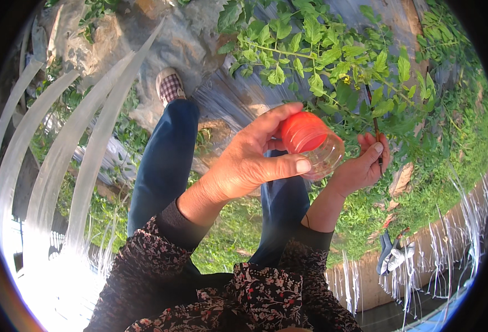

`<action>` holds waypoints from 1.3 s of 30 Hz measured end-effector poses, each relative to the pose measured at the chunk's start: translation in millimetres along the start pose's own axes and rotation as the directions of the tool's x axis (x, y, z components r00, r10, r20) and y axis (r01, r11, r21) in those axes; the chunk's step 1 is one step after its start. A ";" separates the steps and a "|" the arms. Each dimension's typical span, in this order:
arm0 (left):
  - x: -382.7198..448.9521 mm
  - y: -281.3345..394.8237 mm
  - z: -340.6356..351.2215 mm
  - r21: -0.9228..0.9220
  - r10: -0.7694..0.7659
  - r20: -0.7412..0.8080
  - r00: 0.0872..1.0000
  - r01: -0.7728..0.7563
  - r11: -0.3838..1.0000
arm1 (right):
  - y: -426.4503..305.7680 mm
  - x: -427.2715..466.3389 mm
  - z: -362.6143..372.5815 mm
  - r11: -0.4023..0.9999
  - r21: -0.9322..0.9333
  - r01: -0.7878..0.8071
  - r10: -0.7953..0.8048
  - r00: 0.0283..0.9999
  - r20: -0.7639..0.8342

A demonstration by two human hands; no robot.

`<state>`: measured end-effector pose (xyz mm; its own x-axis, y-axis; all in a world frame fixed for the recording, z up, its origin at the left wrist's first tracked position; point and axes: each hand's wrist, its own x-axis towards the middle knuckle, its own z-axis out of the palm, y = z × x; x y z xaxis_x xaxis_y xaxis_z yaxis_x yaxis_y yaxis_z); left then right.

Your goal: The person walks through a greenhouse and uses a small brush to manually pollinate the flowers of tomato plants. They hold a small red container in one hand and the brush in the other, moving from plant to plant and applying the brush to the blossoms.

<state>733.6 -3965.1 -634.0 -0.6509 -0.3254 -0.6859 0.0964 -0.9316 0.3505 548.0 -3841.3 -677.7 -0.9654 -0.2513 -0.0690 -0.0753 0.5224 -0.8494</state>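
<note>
My left hand (256, 155) grips a small clear plastic jar (327, 155) with a red part (304, 132) at one end, thumb below and fingers above. The jar is tilted, and I cannot tell what is in it. To its right, my right hand (368, 159) pinches a thin dark stick-like tool (375, 120) between thumb and fingers. The tool points up into the leaves, its upper end close to small yellow flowers (345, 79) on a tomato plant (310, 54).
Plastic mulch film (186, 45) covers soil around my shoe (170, 85). Long pale plastic strips (98, 141) curve along the left. More green plants (443, 166) grow at the right. Gloves (393, 254) and white strings (447, 245) lie or hang by a ledge at the lower right.
</note>
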 end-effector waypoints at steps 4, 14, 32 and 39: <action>0.6 0.3 -0.2 0.008 0.000 -0.009 1.000 0.000 1.000 | -1.2 -0.9 1.3 0.999 -0.029 -0.022 0.022 1.000 0.001; 0.3 3.4 1.0 -0.017 -0.030 -0.020 0.999 0.029 0.999 | -1.7 6.2 -3.3 0.996 0.026 -0.081 0.082 0.995 -0.048; -2.3 4.0 3.6 -0.077 -0.044 -0.010 0.999 0.044 0.996 | 4.8 16.9 -16.3 0.982 0.157 -0.101 0.111 0.992 -0.057; -3.3 -1.3 0.8 -0.041 -0.022 -0.013 1.000 0.021 0.999 | 7.1 14.5 -12.1 0.987 0.129 -0.100 0.108 0.992 -0.057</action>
<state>735.0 -3962.7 -631.6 -0.6429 -0.3070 -0.7017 0.1130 -0.9442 0.3095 530.5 -3831.4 -678.4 -0.9806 -0.1462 -0.1304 0.0545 0.4357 -0.8984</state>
